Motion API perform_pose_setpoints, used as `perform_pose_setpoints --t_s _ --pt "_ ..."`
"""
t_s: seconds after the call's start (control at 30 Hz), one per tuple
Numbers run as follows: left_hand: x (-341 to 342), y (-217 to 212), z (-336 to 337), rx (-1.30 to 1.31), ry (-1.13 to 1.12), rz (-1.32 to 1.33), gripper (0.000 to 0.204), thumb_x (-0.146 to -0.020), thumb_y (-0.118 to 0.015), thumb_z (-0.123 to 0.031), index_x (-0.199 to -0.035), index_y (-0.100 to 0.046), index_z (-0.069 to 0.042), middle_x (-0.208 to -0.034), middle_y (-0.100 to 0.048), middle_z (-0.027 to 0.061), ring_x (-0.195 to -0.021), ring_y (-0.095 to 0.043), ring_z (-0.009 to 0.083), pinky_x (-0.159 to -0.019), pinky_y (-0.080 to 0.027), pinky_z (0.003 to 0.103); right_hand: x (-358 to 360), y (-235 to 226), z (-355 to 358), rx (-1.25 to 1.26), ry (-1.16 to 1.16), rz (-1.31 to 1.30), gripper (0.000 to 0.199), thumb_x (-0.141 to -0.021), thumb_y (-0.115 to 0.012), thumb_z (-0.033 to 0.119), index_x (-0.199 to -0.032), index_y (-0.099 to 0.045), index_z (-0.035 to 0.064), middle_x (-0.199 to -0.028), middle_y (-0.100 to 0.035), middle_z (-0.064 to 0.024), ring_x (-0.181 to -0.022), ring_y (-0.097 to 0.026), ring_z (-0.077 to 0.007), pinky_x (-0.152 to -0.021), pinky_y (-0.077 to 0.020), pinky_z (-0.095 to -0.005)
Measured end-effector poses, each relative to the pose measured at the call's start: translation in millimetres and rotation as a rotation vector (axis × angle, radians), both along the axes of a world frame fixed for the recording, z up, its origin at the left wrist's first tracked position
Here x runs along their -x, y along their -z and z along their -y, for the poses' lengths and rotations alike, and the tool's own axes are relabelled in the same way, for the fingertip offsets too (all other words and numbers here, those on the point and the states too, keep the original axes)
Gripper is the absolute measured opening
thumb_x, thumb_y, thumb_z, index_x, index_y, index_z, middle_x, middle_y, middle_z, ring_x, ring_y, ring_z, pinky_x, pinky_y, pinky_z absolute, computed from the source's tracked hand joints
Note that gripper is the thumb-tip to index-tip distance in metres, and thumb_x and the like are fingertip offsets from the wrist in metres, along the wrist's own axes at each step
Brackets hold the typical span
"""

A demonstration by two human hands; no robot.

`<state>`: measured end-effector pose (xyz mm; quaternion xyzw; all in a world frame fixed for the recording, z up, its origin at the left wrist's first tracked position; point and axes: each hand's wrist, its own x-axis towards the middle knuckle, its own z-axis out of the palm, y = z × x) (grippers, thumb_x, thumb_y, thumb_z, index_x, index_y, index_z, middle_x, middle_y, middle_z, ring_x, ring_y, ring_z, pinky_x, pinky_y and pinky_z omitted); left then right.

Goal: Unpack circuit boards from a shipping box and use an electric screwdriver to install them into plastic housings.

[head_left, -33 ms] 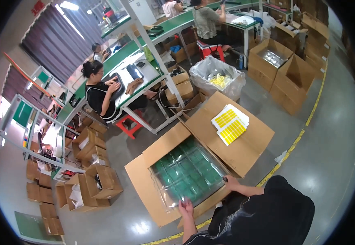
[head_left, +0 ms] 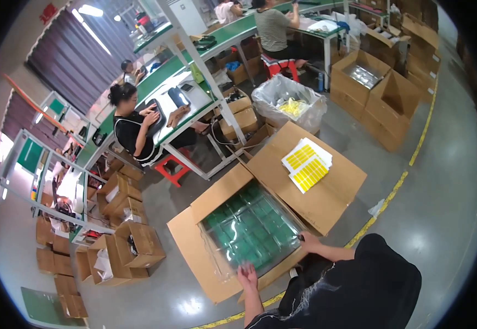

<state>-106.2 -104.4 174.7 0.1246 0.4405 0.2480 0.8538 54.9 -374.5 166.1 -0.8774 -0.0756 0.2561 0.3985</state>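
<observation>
Head camera: left hand (head_left: 247, 277) has its fingers at the near corner of a clear compartmented plastic tray (head_left: 249, 230); whether they grip cannot be confirmed. Right hand (head_left: 312, 244) appears closed on the tray's right corner, a small dark item, unidentified, showing at its fingertips. The tray, green beneath the clear plastic, sits in the mouth of an open cardboard carton (head_left: 192, 252). Risk: uneven support, both hands being on one side, could flex or tip the tray; its edge could catch on the close carton walls. Yellow-and-white label sheets (head_left: 309, 174) lie loose on the far-right flap (head_left: 331, 205) and could slide off if it is knocked. Beyond, a plastic-lined bin (head_left: 268, 96) and a workbench (head_left: 200, 101) with a seated worker (head_left: 134, 131) restrict far-side access; open cartons (head_left: 384, 145) stand far right.
</observation>
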Motion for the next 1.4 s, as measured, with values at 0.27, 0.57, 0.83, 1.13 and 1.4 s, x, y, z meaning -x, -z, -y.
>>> perform_pose_setpoints --t_s 0.27,0.57,0.83,1.13,1.4 --pt "-34 -113 -38 -0.354 -0.024 0.14 0.016 -0.089 -0.051 -0.016 -0.097 -0.054 -0.002 -0.086 -0.062 0.0098 -0.069 -0.059 0.0184 -0.061 -0.051 0.029 22 -88 61 -0.27 0.391 0.465 0.027 -0.076 -0.057 0.001 -0.103 -0.055 0.0018 -0.108 -0.053 -0.0188 -0.102 -0.054 -0.0361 -0.089 -0.0438 -0.0395" --pt "-14 -316 24 -0.767 -0.155 0.16 0.016 -0.088 -0.059 -0.021 -0.086 -0.053 -0.006 -0.063 -0.051 -0.0018 -0.046 -0.042 0.0048 -0.05 -0.045 0.019 168 51 304 0.23 1.069 -0.138 0.029 -0.078 -0.053 0.009 -0.104 -0.058 -0.0036 -0.101 -0.061 -0.0263 -0.097 -0.058 -0.0433 -0.086 -0.0467 -0.0463" --pt "1 -343 119 -1.783 0.062 0.411 0.034 -0.093 -0.054 -0.03 -0.108 -0.055 0.0 -0.088 -0.059 0.009 -0.076 -0.058 0.0168 -0.07 -0.049 0.022 315 112 459 0.326 1.2 -0.595 0.031 -0.075 -0.053 0.009 -0.1 -0.06 -0.0085 -0.103 -0.061 -0.0305 -0.105 -0.057 -0.041 -0.086 -0.047 -0.0464" --pt "-176 -418 358 -1.311 -0.176 0.467 0.032 -0.088 -0.049 -0.016 -0.102 -0.057 0.011 -0.131 -0.041 0.0211 -0.105 -0.055 0.0253 -0.068 -0.048 0.022 88 53 601 -0.354 1.31 -0.452 0.019 -0.089 -0.052 0.019 -0.099 -0.052 0.0029 -0.086 -0.062 -0.0088 -0.067 -0.062 -0.0184 -0.052 -0.0489 -0.0306" --pt "-328 -380 489 -0.842 0.243 0.697 0.059 -0.088 -0.044 -0.018 -0.138 -0.029 0.008 -0.141 -0.037 0.0233 -0.126 -0.042 0.0282 -0.106 -0.035 0.039 -175 -130 618 -0.983 0.949 -0.181 0.037 -0.095 -0.049 0.028 -0.121 -0.041 0.0028 -0.114 -0.06 -0.0126 -0.093 -0.062 -0.0214 -0.076 -0.0509 -0.0391"
